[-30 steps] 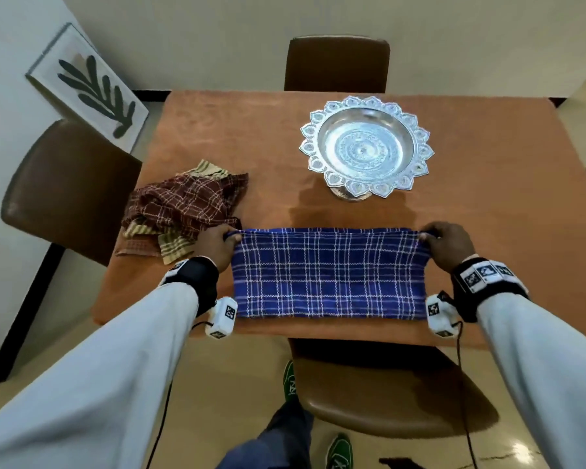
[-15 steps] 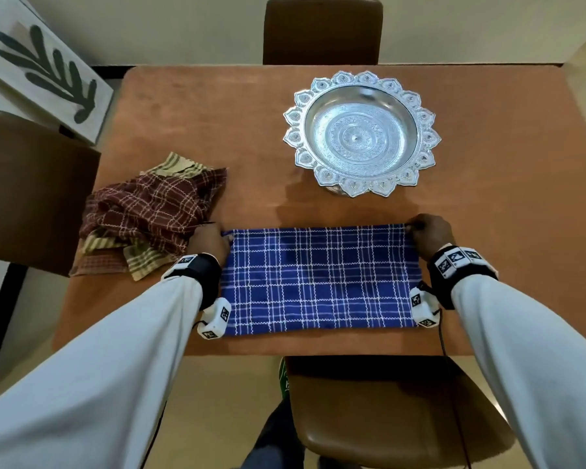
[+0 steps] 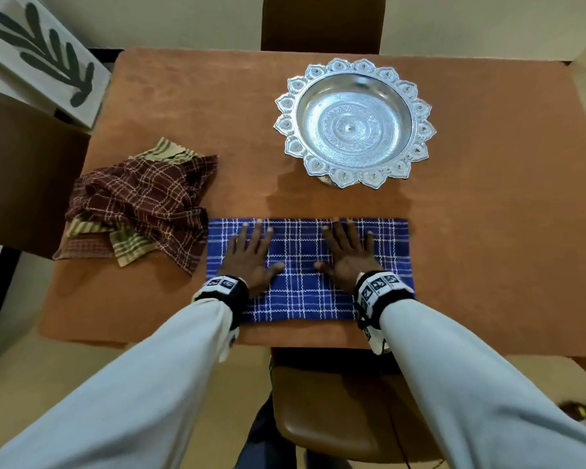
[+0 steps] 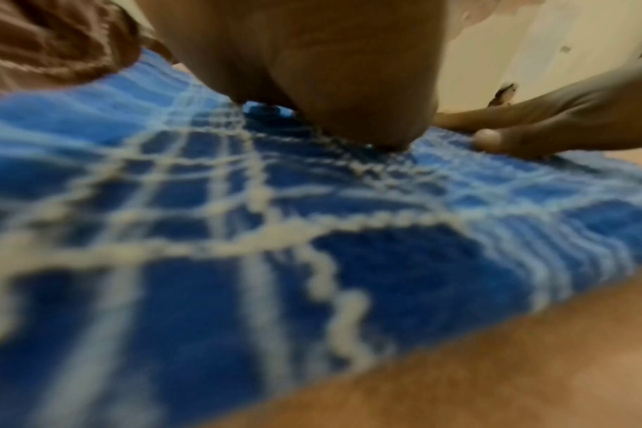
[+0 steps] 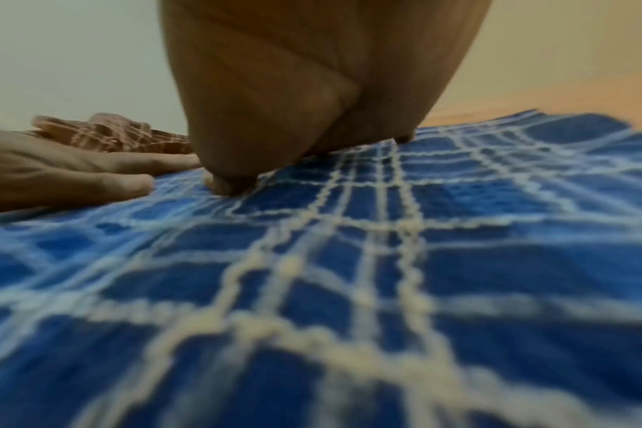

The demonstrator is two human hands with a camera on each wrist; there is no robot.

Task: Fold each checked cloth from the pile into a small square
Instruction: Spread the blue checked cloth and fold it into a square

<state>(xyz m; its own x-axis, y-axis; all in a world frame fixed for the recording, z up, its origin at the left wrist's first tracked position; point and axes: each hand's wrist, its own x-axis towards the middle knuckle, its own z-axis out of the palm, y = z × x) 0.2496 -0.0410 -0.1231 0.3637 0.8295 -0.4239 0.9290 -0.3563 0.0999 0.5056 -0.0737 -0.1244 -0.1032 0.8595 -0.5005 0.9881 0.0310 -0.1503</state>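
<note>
While the blue checked cloth [image 3: 307, 269] lies folded lengthwise near the bench [image 3: 487, 231] front edge, left hand [image 3: 251, 257] and right hand [image 3: 347, 255] press it flat, each grip released, fingers spread.

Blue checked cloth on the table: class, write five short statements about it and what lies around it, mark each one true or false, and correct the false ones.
1. Both hands lie flat on the blue checked cloth. True: left hand and right hand press it with straight fingers.
2. The cloth hangs over the table edge. False: it lies wholly on the table.
3. A pile of checked cloths lies to the left of the blue one. True.
4. The silver tray holds a folded cloth. False: nothing lies in it.
5. The blue cloth is already a small square. False: it is a wide rectangle.
</note>
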